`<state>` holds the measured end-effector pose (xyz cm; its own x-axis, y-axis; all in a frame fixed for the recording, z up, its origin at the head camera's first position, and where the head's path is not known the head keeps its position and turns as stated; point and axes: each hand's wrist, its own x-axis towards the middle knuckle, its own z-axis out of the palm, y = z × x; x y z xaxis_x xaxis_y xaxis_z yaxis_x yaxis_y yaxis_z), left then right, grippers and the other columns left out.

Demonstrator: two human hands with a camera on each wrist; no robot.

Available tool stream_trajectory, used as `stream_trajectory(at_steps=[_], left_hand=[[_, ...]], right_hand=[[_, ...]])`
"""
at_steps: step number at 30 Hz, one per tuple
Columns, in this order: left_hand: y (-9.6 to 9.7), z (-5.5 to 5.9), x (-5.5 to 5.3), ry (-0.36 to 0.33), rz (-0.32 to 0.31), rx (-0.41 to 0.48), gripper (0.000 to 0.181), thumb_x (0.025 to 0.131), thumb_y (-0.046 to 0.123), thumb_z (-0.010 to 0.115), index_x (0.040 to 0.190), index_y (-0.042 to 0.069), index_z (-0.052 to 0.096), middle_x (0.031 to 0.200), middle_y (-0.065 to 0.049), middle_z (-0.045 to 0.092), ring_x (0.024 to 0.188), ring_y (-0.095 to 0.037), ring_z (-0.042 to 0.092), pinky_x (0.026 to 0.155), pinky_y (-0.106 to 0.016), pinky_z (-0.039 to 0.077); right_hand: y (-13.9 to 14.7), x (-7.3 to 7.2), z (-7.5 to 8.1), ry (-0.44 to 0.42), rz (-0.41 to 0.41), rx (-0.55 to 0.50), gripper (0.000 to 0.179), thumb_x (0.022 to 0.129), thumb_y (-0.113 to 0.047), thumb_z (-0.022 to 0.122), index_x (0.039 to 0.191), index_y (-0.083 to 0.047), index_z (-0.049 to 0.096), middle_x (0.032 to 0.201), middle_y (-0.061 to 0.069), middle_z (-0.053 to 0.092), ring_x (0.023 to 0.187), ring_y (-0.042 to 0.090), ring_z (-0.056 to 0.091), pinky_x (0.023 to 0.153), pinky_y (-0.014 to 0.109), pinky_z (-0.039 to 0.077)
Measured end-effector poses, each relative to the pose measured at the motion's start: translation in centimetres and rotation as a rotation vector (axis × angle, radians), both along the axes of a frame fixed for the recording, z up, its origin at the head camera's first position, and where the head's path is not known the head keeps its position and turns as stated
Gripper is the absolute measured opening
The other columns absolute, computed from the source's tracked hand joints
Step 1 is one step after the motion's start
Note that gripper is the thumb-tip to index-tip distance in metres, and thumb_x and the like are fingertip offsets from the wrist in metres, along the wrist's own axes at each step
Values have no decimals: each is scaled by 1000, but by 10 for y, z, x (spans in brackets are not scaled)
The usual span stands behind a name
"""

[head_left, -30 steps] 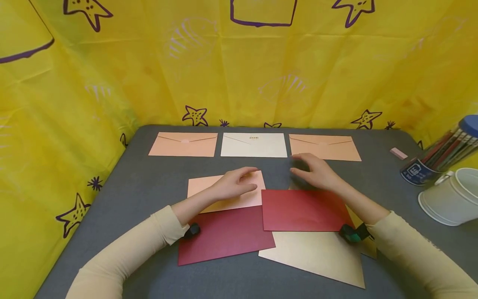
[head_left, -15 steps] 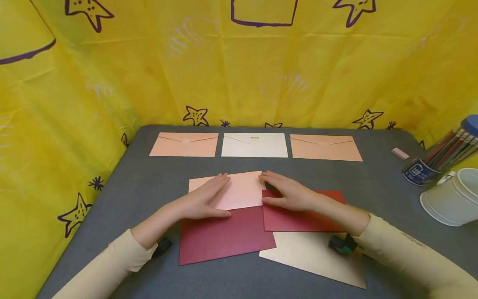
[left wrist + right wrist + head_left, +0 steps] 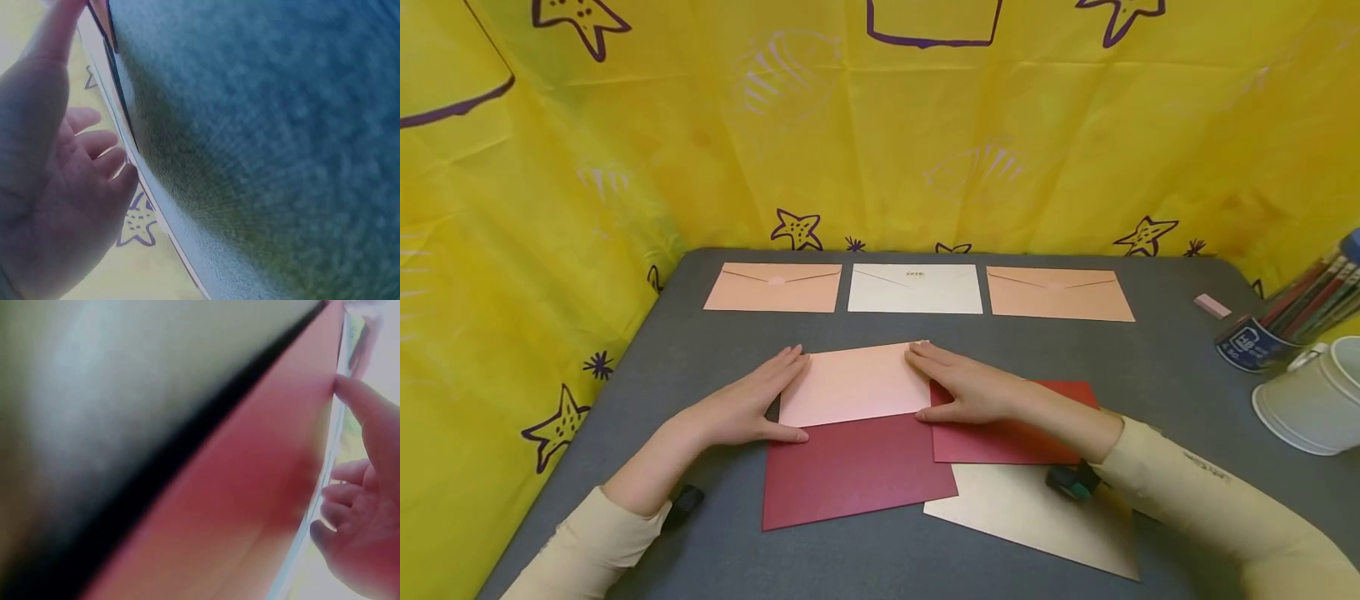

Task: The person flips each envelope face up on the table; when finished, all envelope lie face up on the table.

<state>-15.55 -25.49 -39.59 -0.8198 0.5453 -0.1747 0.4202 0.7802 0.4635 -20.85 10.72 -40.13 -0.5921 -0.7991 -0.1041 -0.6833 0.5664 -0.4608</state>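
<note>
In the head view a plain pink envelope (image 3: 850,383) lies flat on the table, its lower edge meeting a dark red envelope (image 3: 857,483). My left hand (image 3: 748,404) is at its left edge, fingers stretched out and thumb over the dark red one's top corner. At the pink envelope's right edge, the straight fingertips of my right hand (image 3: 973,387) overlap its upper corner. That palm and wrist pass over a brighter red envelope (image 3: 1000,446), whose middle they hide. Below this one a pale gold envelope (image 3: 1030,517) sticks out.
Along the table's far side lie a peach envelope (image 3: 771,290), a white envelope (image 3: 913,292) and another peach envelope (image 3: 1056,296). A pink eraser (image 3: 1212,306), a tub of pencils (image 3: 1258,342) and a white bucket (image 3: 1303,404) stand at the right. Yellow cloth (image 3: 880,150) hangs behind.
Both hands have come down to the pink envelope from above the table. The left hand has slid left to its left edge; the right has moved left and nearer to its right edge.
</note>
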Motion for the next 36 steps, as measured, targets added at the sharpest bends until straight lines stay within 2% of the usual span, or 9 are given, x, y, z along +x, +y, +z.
stream_trajectory(at_steps=[5, 11, 17, 24, 28, 32, 34, 36], left_hand=[[-4, -1, -1, -23, 18, -13, 105, 80, 64, 68, 156, 10, 21, 162, -11, 15, 147, -31, 15, 112, -53, 26], [-6, 0, -1, 9, 19, -29, 95, 82, 60, 69, 154, 10, 31, 160, -11, 21, 146, -31, 21, 110, -53, 29], [-7, 1, 1, 39, 2, -18, 89, 82, 55, 72, 151, 11, 37, 159, -12, 25, 144, -31, 25, 108, -52, 33], [-8, 0, 1, 122, -39, -3, 78, 83, 50, 74, 143, 7, 49, 151, -17, 38, 141, -31, 34, 105, -49, 38], [-6, 1, 0, 182, -96, 23, 67, 84, 44, 75, 134, 3, 58, 142, -19, 50, 135, -32, 43, 101, -48, 43], [-5, 2, 0, 288, -174, 60, 52, 82, 34, 78, 122, 3, 68, 127, -18, 62, 119, -29, 59, 91, -42, 51], [-5, 3, 0, 337, -209, 88, 41, 82, 28, 79, 114, 5, 71, 113, -11, 69, 99, -21, 68, 81, -34, 55], [-5, 4, 0, 390, -242, 126, 31, 80, 22, 79, 107, 8, 73, 100, -3, 71, 81, -13, 68, 71, -27, 55]], right_hand=[[1, -3, -1, -29, 11, 29, 96, 88, -53, 65, 156, -7, 15, 162, 9, 11, 149, 23, 7, 116, 42, 19], [6, -4, 2, -77, 22, 32, 103, 85, -55, 68, 156, -6, 13, 163, 12, 7, 149, 27, 8, 116, 46, 20], [8, -5, 6, -112, 24, 38, 101, 85, -54, 69, 156, -6, 15, 163, 12, 7, 148, 28, 8, 115, 50, 18], [8, -8, 5, -98, -1, 57, 98, 85, -55, 68, 157, -10, 18, 162, 8, 13, 148, 26, 11, 115, 50, 21], [9, -8, 4, -87, -15, 67, 96, 85, -56, 68, 157, -13, 21, 162, 6, 15, 148, 24, 13, 115, 50, 21], [9, -7, 4, -65, -14, 58, 95, 85, -56, 68, 156, -13, 22, 162, 6, 17, 148, 23, 14, 115, 48, 22], [10, -7, 4, -47, -6, 50, 94, 85, -55, 68, 156, -12, 23, 161, 7, 18, 148, 23, 15, 114, 48, 23], [9, -6, 4, -29, -1, 47, 93, 86, -55, 67, 156, -12, 23, 161, 7, 19, 148, 23, 16, 114, 48, 23]])
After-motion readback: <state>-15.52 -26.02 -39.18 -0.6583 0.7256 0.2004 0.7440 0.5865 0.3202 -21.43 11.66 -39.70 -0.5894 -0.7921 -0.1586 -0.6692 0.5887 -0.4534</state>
